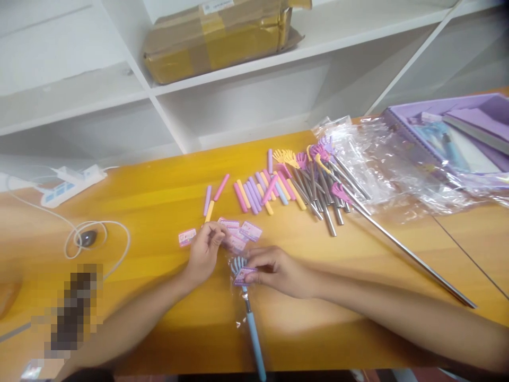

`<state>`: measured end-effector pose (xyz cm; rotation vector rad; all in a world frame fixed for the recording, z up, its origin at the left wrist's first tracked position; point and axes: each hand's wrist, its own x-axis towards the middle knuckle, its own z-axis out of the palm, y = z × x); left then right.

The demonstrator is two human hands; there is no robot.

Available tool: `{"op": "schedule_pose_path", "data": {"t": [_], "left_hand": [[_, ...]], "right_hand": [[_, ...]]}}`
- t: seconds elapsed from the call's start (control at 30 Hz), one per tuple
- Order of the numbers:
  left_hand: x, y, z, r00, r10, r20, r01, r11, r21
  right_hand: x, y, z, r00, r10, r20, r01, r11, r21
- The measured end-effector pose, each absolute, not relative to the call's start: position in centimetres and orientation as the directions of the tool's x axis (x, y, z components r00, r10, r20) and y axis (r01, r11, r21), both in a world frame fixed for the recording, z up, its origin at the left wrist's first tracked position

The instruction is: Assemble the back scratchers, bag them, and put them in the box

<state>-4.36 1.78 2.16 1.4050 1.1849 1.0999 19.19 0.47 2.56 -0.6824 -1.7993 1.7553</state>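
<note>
A blue back scratcher (254, 339) lies near the table's front edge, its claw-shaped head pointing away from me, and clear plastic shows around it. My right hand (278, 269) pinches a small pink-and-purple printed card (244, 276) over the scratcher's neck, just below the claw. Just beyond the claw, my left hand (207, 249) has its fingertips pressed together; what is between them is blurred, possibly clear film. Several similar printed cards (250, 231) are spread beside its fingers, and a single card (186, 237) lies to its left.
Several coloured tubes (254, 193) lie behind the cards. Back scratchers with metal rods (328, 212) are piled to the right, one rod extended. Clear plastic bags (382, 159) and a purple bin (409, 124) stand beyond. On the left are a power strip (73, 185) and a cabled mouse (86, 239).
</note>
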Motion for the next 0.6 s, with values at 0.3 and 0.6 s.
{"op": "schedule_pose_path", "data": {"t": [0.3, 0.6], "left_hand": [[-4.0, 1.8, 1.9, 0.096, 0.994, -0.042, 0.029, 0.040, 0.999], [-3.8, 2.0, 1.8, 0.235, 0.954, -0.188, -0.190, 0.235, 0.953]], "right_hand": [[20.2, 1.0, 2.7, -0.475, 0.808, 0.349, 0.041, 0.417, -0.908], [18.6, 4.9, 2.1, -0.311, 0.771, 0.555, 0.179, 0.621, -0.763]]}}
